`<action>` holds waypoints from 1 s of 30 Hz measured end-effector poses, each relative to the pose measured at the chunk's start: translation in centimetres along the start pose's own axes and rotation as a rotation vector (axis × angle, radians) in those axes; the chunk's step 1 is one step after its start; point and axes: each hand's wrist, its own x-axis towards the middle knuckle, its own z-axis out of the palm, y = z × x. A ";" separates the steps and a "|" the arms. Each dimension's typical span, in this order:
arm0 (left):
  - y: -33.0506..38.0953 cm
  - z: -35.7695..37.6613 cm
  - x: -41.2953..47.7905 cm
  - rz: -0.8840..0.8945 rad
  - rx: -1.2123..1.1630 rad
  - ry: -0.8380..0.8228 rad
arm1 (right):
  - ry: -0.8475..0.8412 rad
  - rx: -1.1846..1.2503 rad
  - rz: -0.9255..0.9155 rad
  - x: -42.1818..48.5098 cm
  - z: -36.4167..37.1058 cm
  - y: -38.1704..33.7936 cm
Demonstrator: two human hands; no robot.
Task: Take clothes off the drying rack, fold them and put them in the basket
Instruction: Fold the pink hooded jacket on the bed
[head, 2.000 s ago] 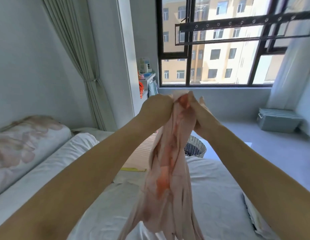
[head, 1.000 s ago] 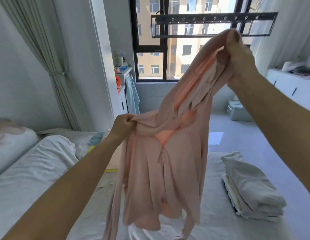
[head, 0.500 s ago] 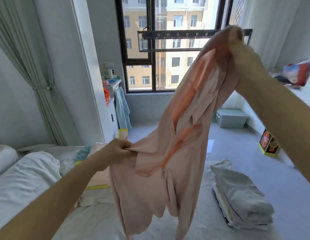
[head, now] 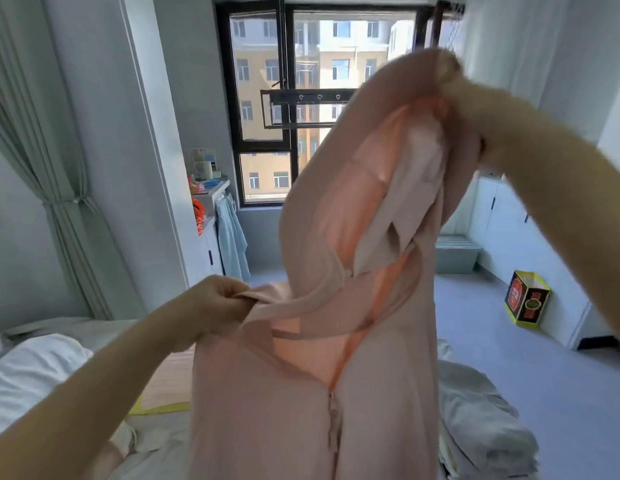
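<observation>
Both hands grip the pink garment (head: pixel 336 306). Left hand (head: pixel 215 303) is the low grip, with fingers curled round a pinched fold of cloth. Right hand (head: pixel 457 91) is the high grip, up and to the right. It's motion-blurred, so no finger detail, but cloth bunches at it and hangs from it.

The garment is stretched diagonally between the two grips. The rest hangs straight down below them, in the air over the bed (head: pixel 34 368). A front seam runs down the hanging part, and brighter orange patches show between the grips.

- Below the right grip, on the bed: a stack of folded clothes (head: pixel 481 427), partly behind the garment.
- Beyond and between the grips, at the window: the drying rack (head: pixel 301 109), dark bars, right part hidden by the garment.
- Left of the left grip: a tied curtain (head: pixel 52 168).
- Just beyond the left grip: a light blue cloth (head: pixel 232 244) hanging beside a white cabinet (head: pixel 208 237).
- On the floor under the right arm: a grey storage box (head: pixel 455 254) and a red and yellow box (head: pixel 526 299) near the wall.
</observation>
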 end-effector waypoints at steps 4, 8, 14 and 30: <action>-8.8 3.4 1.0 -0.193 0.005 0.001 | -0.154 -0.164 -0.008 -3.7 6.1 7.5; -16.4 7.1 -0.5 -0.351 -0.011 0.002 | -0.051 -0.121 0.043 -7.1 9.0 14.8; -22.2 9.8 -1.4 -0.373 0.101 -0.165 | -0.240 -0.218 0.093 -8.2 11.3 21.7; -40.9 11.8 8.4 -0.697 0.453 0.355 | -0.341 -0.459 0.599 -7.3 19.7 48.3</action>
